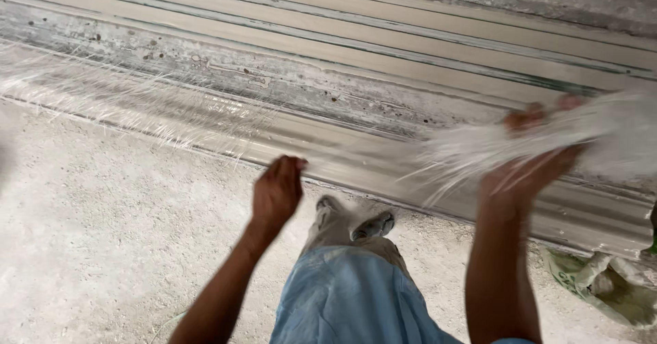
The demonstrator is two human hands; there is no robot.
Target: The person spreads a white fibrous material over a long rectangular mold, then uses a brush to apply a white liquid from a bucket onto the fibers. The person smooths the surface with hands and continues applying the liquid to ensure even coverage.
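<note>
My right hand (532, 154) grips a loose bundle of white glassy fibres (582, 138) that fans out to both sides, blurred by motion. My left hand (277, 192) hangs lower and to the left with its fingers drawn together; nothing is visible in it. More thin white fibres (130, 101) lie spread over the long grey moulded slab (328, 104) in front of me. My feet (356, 224) stand on the ground just before the slab's edge.
The slab has long ridges and grooves running left to right, with pale strips (383, 32) along its far part. Rough concrete floor (102, 234) fills the near left. A crumpled greenish sack (606, 282) lies at the right by the slab.
</note>
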